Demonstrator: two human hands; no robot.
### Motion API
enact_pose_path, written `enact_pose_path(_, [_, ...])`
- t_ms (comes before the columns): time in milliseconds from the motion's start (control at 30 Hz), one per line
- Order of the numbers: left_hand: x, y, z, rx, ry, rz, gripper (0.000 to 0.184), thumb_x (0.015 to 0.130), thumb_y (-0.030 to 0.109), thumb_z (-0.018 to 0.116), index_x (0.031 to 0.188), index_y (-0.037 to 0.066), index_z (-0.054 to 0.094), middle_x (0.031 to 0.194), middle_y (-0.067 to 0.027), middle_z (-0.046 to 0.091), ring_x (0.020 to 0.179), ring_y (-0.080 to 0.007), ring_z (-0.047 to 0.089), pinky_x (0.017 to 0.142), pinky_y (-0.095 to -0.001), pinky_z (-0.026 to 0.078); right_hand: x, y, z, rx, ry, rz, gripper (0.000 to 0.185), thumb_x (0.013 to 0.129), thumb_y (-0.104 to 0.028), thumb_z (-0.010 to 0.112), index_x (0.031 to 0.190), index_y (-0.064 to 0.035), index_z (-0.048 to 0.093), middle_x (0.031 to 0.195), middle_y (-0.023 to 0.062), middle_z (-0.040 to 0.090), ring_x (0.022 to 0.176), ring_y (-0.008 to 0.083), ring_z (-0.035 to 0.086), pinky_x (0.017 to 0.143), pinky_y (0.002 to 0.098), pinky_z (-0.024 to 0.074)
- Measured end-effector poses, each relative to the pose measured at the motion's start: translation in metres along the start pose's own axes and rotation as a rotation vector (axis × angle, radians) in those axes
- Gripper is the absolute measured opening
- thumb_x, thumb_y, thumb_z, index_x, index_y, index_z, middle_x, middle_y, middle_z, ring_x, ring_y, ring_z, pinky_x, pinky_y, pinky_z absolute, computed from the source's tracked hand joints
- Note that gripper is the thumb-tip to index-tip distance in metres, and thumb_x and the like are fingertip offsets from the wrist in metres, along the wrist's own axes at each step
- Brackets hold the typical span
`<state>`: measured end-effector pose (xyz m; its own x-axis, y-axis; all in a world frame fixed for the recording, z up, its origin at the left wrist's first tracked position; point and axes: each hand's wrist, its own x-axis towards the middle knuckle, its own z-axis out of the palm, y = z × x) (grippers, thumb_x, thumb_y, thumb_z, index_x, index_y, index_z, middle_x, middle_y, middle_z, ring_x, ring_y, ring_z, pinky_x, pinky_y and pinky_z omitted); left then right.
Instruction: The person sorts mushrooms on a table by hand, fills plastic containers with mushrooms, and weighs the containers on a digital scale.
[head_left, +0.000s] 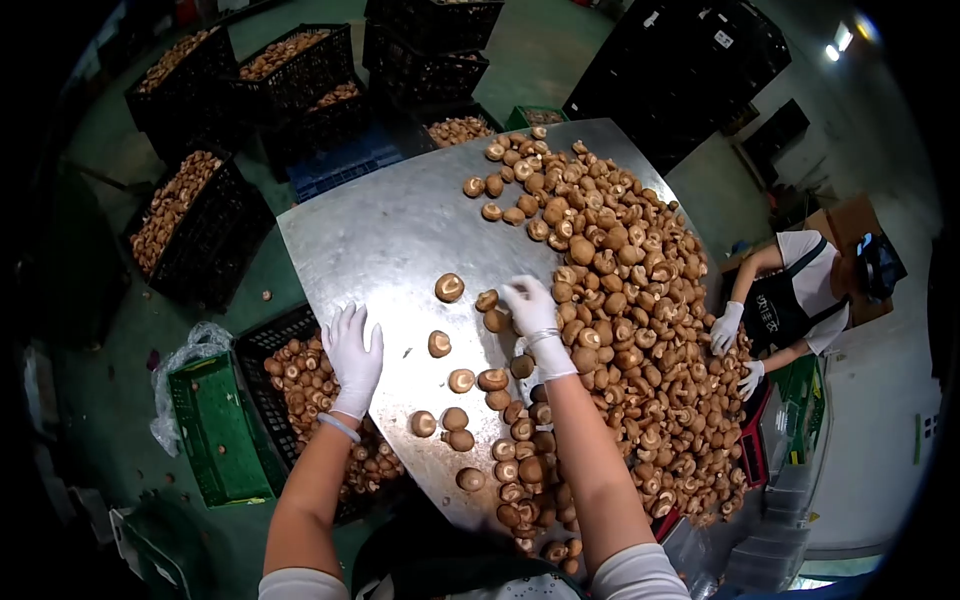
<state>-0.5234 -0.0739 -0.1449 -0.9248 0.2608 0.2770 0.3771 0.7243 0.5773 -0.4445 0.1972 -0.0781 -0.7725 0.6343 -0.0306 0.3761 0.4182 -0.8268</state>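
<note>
My left hand (352,360), in a white glove, is open with its fingers spread at the left edge of the metal table (370,240), above a black crate of mushrooms (300,370). Nothing is in it. My right hand (530,305), also gloved, is at the left side of the large mushroom pile (640,330), its fingers bent near a couple of mushrooms (495,320); whether it grips one is hidden. Between my hands, loose mushrooms (450,288) lie on the metal, with more (425,424) towards the front.
A co-worker (800,290) in white gloves reaches into the pile's right side. An empty-looking green crate (225,430) stands at the left on the floor. Black crates with mushrooms (180,210) are at the back left; tall dark stacked crates (680,70) stand behind the table.
</note>
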Motion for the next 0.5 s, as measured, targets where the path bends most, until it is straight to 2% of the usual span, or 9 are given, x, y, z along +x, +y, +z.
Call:
enact_pose_path(33, [0.000,0.000,-0.001,0.012,-0.002,-0.002,0.040,0.085,0.028,0.057,0.120,0.007,0.056,0.130,-0.0119,0.049,0.128,-0.0285,0.037,0.110,-0.0463,0.018,0.001,-0.003,0.012,-0.320,0.092,-0.241,0.031,0.078,-0.027,0.067,0.099,-0.0057,0.064,0.092,0.0138,0.064,0.089,0.0277,0.062,0.078,0.0375,0.0492])
enact_pose_path(67, [-0.001,-0.002,-0.002,0.018,0.003,-0.003,0.040,0.085,0.028,0.057,0.120,0.007,0.056,0.130,-0.0119,0.049,0.128,-0.0285,0.037,0.110,-0.0463,0.018,0.002,-0.006,0.020,-0.510,-0.010,-0.203,0.031,0.077,-0.030,0.067,0.098,-0.0076,0.065,0.090,0.0148,0.064,0.087,0.0332,0.062,0.077,0.0417,0.0497])
enact_pose_path(133, [0.000,-0.001,-0.002,0.024,0.006,0.015,0.039,0.085,0.027,0.057,0.120,0.007,0.056,0.129,-0.0121,0.050,0.128,-0.0285,0.037,0.110,-0.0458,0.018,0.004,-0.010,0.025,-0.666,-0.202,-0.143,0.031,0.078,-0.033,0.066,0.097,-0.0087,0.065,0.091,0.0149,0.065,0.083,0.0330,0.063,0.074,0.0432,0.0503])
enact_pose_path(167, [0.000,0.001,-0.003,0.020,0.005,0.013,0.039,0.085,0.026,0.057,0.118,0.007,0.056,0.128,-0.0120,0.051,0.127,-0.0284,0.039,0.109,-0.0456,0.019,0.007,-0.004,0.028,-0.695,-0.160,-0.160,0.029,0.078,-0.033,0.064,0.094,-0.0095,0.065,0.090,0.0158,0.065,0.082,0.0335,0.063,0.073,0.0444,0.0502])
enact_pose_path(267, [0.000,0.001,-0.002,0.031,0.020,0.039,0.038,0.084,0.025,0.057,0.116,0.004,0.057,0.126,-0.0136,0.052,0.123,-0.0285,0.042,0.109,-0.0447,0.020,-0.029,-0.029,0.017,-0.384,-0.105,-0.231,0.034,0.081,-0.040,0.063,0.096,-0.0101,0.066,0.096,0.0147,0.065,0.083,0.0306,0.063,0.073,0.0396,0.0507])
enact_pose_path(400, [-0.001,-0.003,0.001,0.035,0.023,0.076,0.038,0.085,0.025,0.057,0.117,0.004,0.057,0.126,-0.0141,0.052,0.124,-0.0292,0.041,0.108,-0.0453,0.020,-0.133,-0.070,0.018,0.149,-0.427,0.149,0.031,0.084,-0.033,0.061,0.101,-0.0072,0.064,0.100,0.0114,0.065,0.093,0.0228,0.063,0.083,0.0324,0.0486])
enact_pose_path(433, [-0.001,-0.003,0.003,0.041,0.019,0.074,0.038,0.085,0.026,0.056,0.117,0.004,0.057,0.127,-0.0136,0.052,0.125,-0.0292,0.040,0.108,-0.0453,0.020,-0.156,-0.054,0.039,0.169,-0.473,-0.063,0.029,0.084,-0.031,0.062,0.101,-0.0074,0.064,0.097,0.0115,0.064,0.092,0.0241,0.062,0.082,0.0328,0.0489])
enact_pose_path(467, [-0.001,-0.003,0.002,0.050,0.016,0.071,0.038,0.086,0.026,0.056,0.117,0.004,0.057,0.127,-0.0130,0.052,0.125,-0.0292,0.040,0.108,-0.0454,0.020,-0.181,-0.054,0.060,0.059,-0.522,-0.058,0.029,0.084,-0.031,0.061,0.100,-0.0069,0.064,0.092,0.0115,0.063,0.091,0.0263,0.060,0.081,0.0340,0.0485])
enact_pose_path(500, [-0.001,-0.001,-0.001,0.050,-0.013,0.052,0.038,0.088,0.027,0.053,0.117,0.004,0.057,0.129,-0.0122,0.051,0.127,-0.0292,0.039,0.109,-0.0456,0.020,-0.200,-0.047,0.076,0.083,-0.551,-0.306,0.031,0.083,-0.031,0.061,0.104,-0.0065,0.061,0.092,0.0123,0.061,0.090,0.0288,0.059,0.082,0.0346,0.0479])
